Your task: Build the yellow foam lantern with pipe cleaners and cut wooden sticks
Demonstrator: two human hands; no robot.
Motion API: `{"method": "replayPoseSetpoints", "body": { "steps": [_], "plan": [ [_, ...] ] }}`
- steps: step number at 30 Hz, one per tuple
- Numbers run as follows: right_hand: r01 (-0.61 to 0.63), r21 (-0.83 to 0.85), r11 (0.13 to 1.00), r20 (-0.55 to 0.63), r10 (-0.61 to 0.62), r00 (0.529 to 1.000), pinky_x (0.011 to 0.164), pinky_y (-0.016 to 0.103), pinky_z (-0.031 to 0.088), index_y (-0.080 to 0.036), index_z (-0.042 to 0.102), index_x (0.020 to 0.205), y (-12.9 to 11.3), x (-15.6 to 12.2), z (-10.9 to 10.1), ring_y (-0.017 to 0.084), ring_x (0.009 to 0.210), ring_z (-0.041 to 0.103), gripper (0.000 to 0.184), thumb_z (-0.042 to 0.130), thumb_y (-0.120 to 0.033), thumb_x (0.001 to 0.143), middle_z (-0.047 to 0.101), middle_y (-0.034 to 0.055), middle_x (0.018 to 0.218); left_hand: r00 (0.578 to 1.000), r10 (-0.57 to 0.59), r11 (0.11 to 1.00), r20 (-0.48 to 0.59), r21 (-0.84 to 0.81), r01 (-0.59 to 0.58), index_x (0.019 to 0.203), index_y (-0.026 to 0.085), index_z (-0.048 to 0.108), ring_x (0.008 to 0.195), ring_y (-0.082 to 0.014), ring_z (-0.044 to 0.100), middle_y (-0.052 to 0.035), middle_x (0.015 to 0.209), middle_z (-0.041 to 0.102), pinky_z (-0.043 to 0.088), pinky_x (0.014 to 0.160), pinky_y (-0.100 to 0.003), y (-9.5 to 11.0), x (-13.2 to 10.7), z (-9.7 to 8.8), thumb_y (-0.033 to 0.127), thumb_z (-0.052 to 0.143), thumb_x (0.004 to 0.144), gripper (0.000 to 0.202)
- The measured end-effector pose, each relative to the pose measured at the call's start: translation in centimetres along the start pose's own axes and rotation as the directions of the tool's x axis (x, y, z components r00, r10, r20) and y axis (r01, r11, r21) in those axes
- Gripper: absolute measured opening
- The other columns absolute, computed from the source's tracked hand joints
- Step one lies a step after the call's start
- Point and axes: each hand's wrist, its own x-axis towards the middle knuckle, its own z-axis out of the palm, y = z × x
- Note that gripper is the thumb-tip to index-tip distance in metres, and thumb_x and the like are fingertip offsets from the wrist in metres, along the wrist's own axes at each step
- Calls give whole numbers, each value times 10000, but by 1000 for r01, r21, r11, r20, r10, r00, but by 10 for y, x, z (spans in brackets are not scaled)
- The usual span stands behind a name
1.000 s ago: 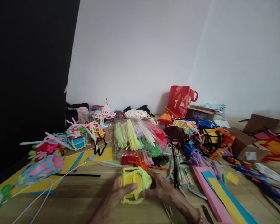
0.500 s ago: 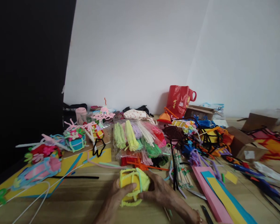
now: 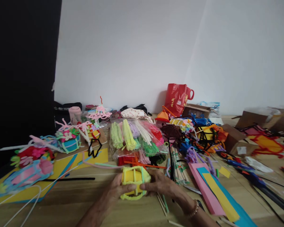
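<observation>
A yellow pipe-cleaner frame [image 3: 134,176], shaped like a small cage around a yellow foam or felt core, is held above the wooden tabletop [image 3: 61,205]. My left hand [image 3: 120,187] grips its near left side, with the fingers across the front. My right hand [image 3: 156,184] presses on its right side, and a beaded bracelet [image 3: 193,209] sits on that wrist. A thick loop of yellow pipe cleaner hangs below the frame. The frame's far side is out of sight.
Clear bags of bundled pipe cleaners [image 3: 134,138] fill the middle of the table. Colourful pipe-cleaner crafts [image 3: 68,142] lie to the left, and loose wooden sticks [image 3: 162,203] lie by my right hand. Pink and yellow card strips [image 3: 210,189], a red bag [image 3: 177,99] and cardboard boxes [image 3: 236,138] stand right.
The yellow frame has turned in my hands, and its lower loop now shows at the front. My hands sit slightly higher in view. The whole scene has shifted left as my head turned.
</observation>
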Motion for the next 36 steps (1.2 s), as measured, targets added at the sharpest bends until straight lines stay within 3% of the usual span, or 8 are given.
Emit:
{"method": "replayPoseSetpoints", "body": {
  "steps": [7, 11, 16, 19, 24, 28, 31, 36],
  "plan": [
    [12, 32, 999, -43, -11, 999, 625, 263, 522, -220, 606, 1172, 6, 1, -1, 172, 720, 642, 543, 743, -459, 703, 688, 15, 882, 995, 32, 999, -92, 26, -30, 1068, 136, 684, 895, -312, 679, -134, 969, 740, 519, 772, -366, -10, 8, -1, 396, 798, 615, 535],
    [36, 32, 999, -36, -35, 999, 631, 280, 529, -225, 590, 1201, 6, 3, 1, 196, 753, 648, 567, 738, -460, 706, 686, 17, 863, 982, 70, 998, -175, 16, -69, 1012, 134, 699, 824, -293, 689, -118, 913, 752, 525, 734, -349, -16, 6, -1, 357, 839, 542, 539],
    [80, 57, 995, -9, -80, 997, 692, 308, 542, -220, 520, 1282, -2, -1, 3, 230, 880, 642, 662, 737, -448, 700, 680, 47, 1011, 968, 55, 995, -244, -62, -72, 972, 137, 709, 831, -287, 691, -112, 910, 756, 526, 761, -357, -19, 1, 3, 294, 842, 536, 482],
    [93, -18, 995, -57, -94, 994, 715, 304, 536, -212, 465, 1323, -6, -4, 5, 233, 920, 633, 719, 751, -392, 688, 673, 46, 1026, 973, 57, 994, -225, -80, -77, 951, 134, 714, 863, -299, 688, -125, 936, 752, 520, 775, -359, -14, -4, 9, 277, 823, 569, 423],
    [190, -66, 980, -68, -195, 979, 788, 306, 513, -215, 520, 1263, -4, -5, 8, 232, 969, 623, 595, 723, -358, 722, 671, 31, 1051, 976, 70, 993, -208, -79, -89, 974, 146, 709, 901, -310, 683, -132, 976, 746, 515, 791, -363, -12, -4, 13, 283, 818, 584, 427],
    [153, -163, 975, -106, -172, 979, 785, 299, 503, -214, 498, 1297, -3, -3, 11, 226, 967, 621, 598, 685, -373, 751, 676, 31, 1067, 956, 109, 991, -272, -41, -125, 978, 150, 696, 859, -309, 692, -117, 928, 756, 527, 735, -345, -19, 0, 11, 281, 853, 524, 498],
    [154, -264, 952, -148, -198, 969, 804, 300, 483, -206, 526, 1258, -6, -5, 14, 226, 938, 619, 555, 683, -341, 743, 686, 35, 1049, 929, 115, 991, -352, -21, -130, 991, 158, 683, 866, -294, 694, -102, 935, 757, 529, 742, -335, -24, 1, 11, 278, 835, 570, 464],
    [124, -326, 937, -201, -197, 959, 854, 331, 462, -185, 492, 1296, -7, -6, 17, 247, 948, 611, 628, 698, -314, 717, 686, 56, 1043, 940, 99, 988, -327, -77, -131, 1043, 163, 671, 942, -288, 677, -111, 1013, 741, 518, 791, -336, -28, 1, 11, 289, 784, 651, 428]
  ]
}}
